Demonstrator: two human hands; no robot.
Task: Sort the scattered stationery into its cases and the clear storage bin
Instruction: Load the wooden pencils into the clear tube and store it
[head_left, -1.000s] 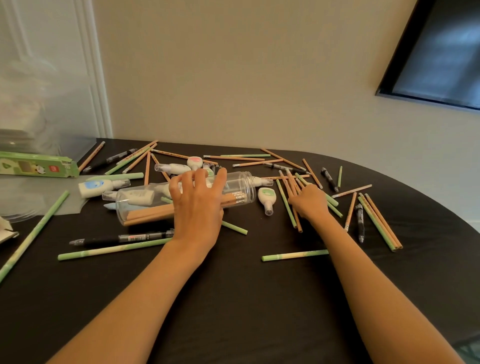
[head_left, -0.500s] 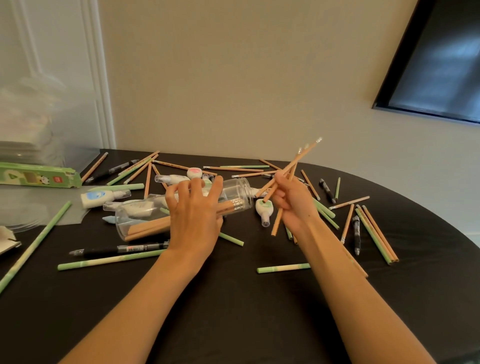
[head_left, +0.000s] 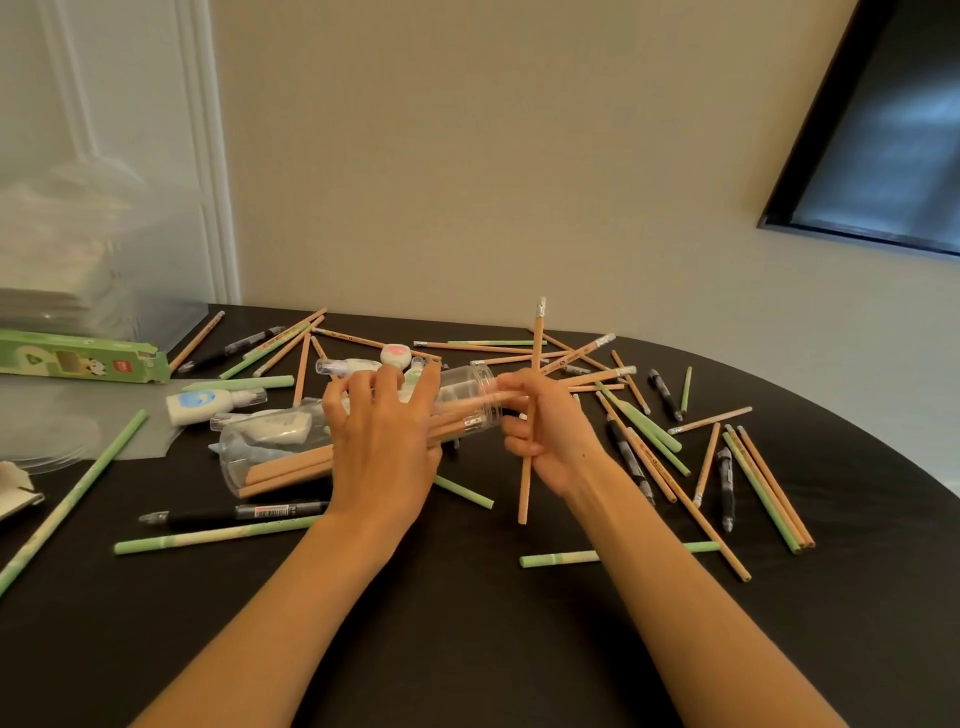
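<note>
left hand (head_left: 382, 441) on clear tube (head_left: 291, 447) | right hand (head_left: 545, 431) gripping pencils (head_left: 535, 374)

- No legible text recorded.
- Green carton (head_left: 78, 357): panda picture and red badge, lettering unreadable.
- Black pen (head_left: 234, 514): printed label was too blurred.

A table (head_left: 467, 649) is spread with scattered pencils and pens. A clear jar (head_left: 291, 447) lies on its side left of centre, with pencils inside it. The left hand (head_left: 382, 447) is laid over the jar; the right hand (head_left: 550, 441) is just right of the jar's mouth, with a pencil (head_left: 531, 410) held upright. A cardboard box (head_left: 78, 358) lies at far left, behind a correction-tape dispenser (head_left: 208, 402).
</note>
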